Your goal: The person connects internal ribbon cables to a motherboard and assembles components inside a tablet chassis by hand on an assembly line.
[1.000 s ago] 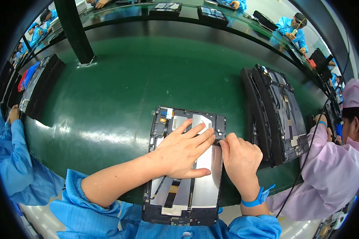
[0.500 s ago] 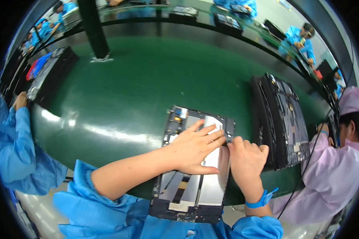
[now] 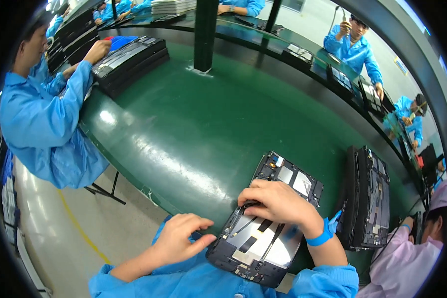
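An opened tablet (image 3: 283,246), its silver battery and dark inner parts bare, lies slanted at the table's near edge. Across its middle reaches my right hand (image 3: 278,201), the fingers curled in a pinch over the tablet's left edge. Something dark shows at those fingertips, too hidden to name. A thin black strip (image 3: 269,247) runs slantwise over the battery below that hand. Beside the tablet's lower left edge, my left hand (image 3: 181,238) has its fingers and thumb apart and holds nothing. Its thumb tip comes close to the edge; whether it touches, I cannot tell.
Stacked open tablets (image 3: 370,198) stand to the right, near a person in pink (image 3: 407,253). At the left, a person in blue (image 3: 44,119) reaches to another stack (image 3: 129,62). A dark post (image 3: 204,37) rises from the green table (image 3: 198,119).
My left hand has come off the tablet to its left side. My right hand has crossed from the right edge to the left edge. The view has swung left, and the tablet lies more slanted.
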{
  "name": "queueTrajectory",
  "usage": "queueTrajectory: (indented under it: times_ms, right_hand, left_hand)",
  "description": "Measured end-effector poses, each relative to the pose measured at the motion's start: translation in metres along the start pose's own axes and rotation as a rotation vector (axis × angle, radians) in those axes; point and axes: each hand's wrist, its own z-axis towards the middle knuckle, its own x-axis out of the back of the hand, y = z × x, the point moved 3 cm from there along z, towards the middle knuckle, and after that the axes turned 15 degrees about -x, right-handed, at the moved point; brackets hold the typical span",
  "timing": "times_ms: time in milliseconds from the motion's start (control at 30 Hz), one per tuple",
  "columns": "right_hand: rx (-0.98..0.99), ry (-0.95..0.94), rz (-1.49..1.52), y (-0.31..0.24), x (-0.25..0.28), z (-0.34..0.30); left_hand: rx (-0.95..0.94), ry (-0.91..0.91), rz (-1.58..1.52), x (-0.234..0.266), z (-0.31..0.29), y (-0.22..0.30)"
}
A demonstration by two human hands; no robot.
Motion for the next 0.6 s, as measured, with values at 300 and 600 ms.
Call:
queueTrajectory:
  times_ms: [300, 600]
  right_hand:
    - [0.015, -0.214, -0.105, 0.003, -0.002, 0.024]
    - [0.071, -0.168, -0.117, 0.0, -0.001, 0.021]
  left_hand:
    - [-0.082, -0.117, 0.074, -0.01, 0.007, 0.011]
    - [-0.082, -0.2, 0.197, -0.013, 0.014, 0.015]
